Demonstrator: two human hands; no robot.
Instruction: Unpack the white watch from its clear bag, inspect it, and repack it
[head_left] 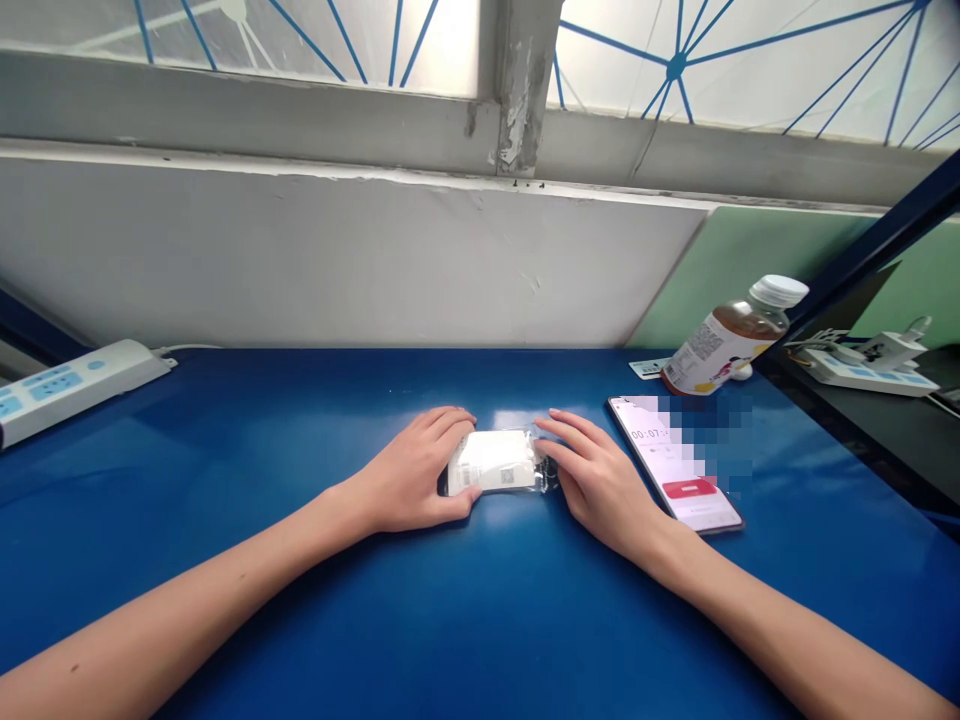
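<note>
A small white packet in clear plastic wrap (495, 462) lies flat on the blue table (300, 560) in the middle of the view. My left hand (416, 470) cups its left end, fingers curled over the top edge and thumb against the near side. My right hand (596, 475) rests at the packet's right end, fingers stretched out and pressing on the crinkled plastic there. Both forearms reach in from the bottom corners.
A phone (675, 465) showing a timer lies just right of my right hand. A tilted drink bottle (731, 340) stands behind it near a small card (646, 368). White power strips sit at far left (67, 385) and far right (870, 370). A white wall (337, 250) backs the table.
</note>
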